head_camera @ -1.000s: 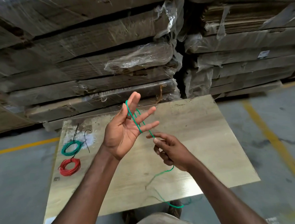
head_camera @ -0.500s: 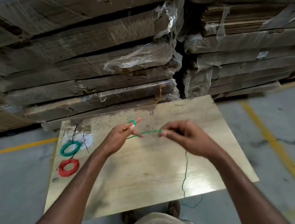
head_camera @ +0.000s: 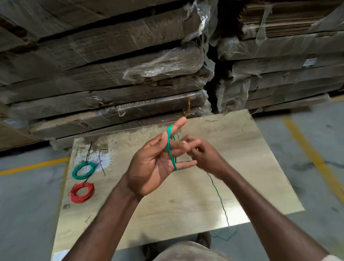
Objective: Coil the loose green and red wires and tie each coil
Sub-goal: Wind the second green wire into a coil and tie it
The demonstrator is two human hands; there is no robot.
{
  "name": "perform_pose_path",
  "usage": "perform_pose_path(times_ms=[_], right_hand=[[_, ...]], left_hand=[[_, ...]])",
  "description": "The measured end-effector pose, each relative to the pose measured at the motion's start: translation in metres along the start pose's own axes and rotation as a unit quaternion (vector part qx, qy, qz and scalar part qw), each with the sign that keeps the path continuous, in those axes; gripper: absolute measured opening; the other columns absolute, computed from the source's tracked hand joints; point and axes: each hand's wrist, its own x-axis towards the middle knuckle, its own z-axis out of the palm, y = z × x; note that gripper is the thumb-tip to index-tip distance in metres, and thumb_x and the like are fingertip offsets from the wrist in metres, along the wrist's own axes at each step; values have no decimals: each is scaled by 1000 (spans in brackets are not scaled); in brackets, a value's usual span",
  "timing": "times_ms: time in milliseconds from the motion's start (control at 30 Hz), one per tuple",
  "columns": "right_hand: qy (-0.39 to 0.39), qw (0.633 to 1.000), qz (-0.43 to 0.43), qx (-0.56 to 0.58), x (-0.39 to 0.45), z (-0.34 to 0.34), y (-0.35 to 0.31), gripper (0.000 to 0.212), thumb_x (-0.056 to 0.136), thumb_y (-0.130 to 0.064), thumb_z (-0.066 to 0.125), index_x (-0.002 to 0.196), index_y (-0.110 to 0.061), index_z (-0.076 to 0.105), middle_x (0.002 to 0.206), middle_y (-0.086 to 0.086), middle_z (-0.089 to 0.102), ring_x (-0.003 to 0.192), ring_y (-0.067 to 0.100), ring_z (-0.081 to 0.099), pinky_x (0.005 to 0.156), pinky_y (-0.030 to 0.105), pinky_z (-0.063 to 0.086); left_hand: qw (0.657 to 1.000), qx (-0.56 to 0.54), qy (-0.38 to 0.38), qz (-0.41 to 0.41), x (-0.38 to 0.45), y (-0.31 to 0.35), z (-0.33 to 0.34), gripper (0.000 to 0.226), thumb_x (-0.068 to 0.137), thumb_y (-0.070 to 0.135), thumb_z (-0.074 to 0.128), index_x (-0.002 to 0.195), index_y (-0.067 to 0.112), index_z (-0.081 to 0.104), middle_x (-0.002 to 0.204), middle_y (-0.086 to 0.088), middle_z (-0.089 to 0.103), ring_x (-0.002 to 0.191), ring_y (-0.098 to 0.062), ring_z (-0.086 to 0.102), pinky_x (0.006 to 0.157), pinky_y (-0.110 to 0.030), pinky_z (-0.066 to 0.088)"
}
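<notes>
Wrapped cardboard stacks (head_camera: 114, 72) loom behind the board (head_camera: 184, 200). Left hand (head_camera: 155, 165), fingers spread, carries green wire (head_camera: 171, 150) loops; right hand (head_camera: 201, 153) beside it pinches the trailing strand.

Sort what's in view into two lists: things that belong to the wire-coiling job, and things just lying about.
Job:
- green wire looped round left hand
- right hand feeding it
- green coil
- red coil
- black ties
- board

Lying about:
- wrapped cardboard stacks
- yellow floor lines
</notes>
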Motion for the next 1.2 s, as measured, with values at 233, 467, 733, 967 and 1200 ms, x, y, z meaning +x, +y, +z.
perform_pose_path(times_ms=[233, 467, 733, 967, 1200], right_hand=[[-34, 997, 51, 36, -37, 21, 4, 23, 113, -25, 57, 112, -9, 74, 66, -8, 40, 49, 0, 35, 49, 10, 30], [-160, 983, 60, 66, -60, 15, -40, 27, 114, -25, 54, 132, -20, 74, 73, 12, 24, 52, 5, 27, 46, 21, 24], [-192, 981, -8, 9, -68, -37, -88, 22, 112, -26, 57, 116, -14, 75, 62, -9, 36, 51, 9, 32, 47, 29, 29], [-5, 994, -71, -87, -16, -82, -96, 24, 113, -32, 56, 101, -15, 68, 61, -15, 39, 51, 9, 35, 47, 31, 33], [49, 993, -65, -85, 17, -53, -53, 24, 111, -23, 60, 97, -3, 59, 62, -21, 51, 51, -1, 44, 48, 11, 33]], left_hand=[[997, -15, 63, 38, 23, 6, -22, 53, 117, 34, 28, 169, 26, 33, 169, 12, 46, 153, -46, 46, 111, -84, 37], [986, 46, 156, 41, 38, 8, -34, 48, 118, 37, 30, 165, 33, 43, 172, 21, 37, 155, -41, 42, 112, -73, 45], [924, 323, 205, 21, 24, 4, -45, 31, 112, 45, 49, 133, 46, 72, 148, 35, 60, 148, -18, 54, 109, -54, 56], [967, 220, 100, -81, 2, -13, -5, 42, 111, 35, 43, 148, 26, 61, 80, -21, 79, 122, -39, 74, 109, -48, 53], [996, 46, 55, -56, -10, -8, 10, 51, 115, 33, 32, 161, 20, 51, 51, -16, 58, 126, -56, 67, 116, -77, 40]])
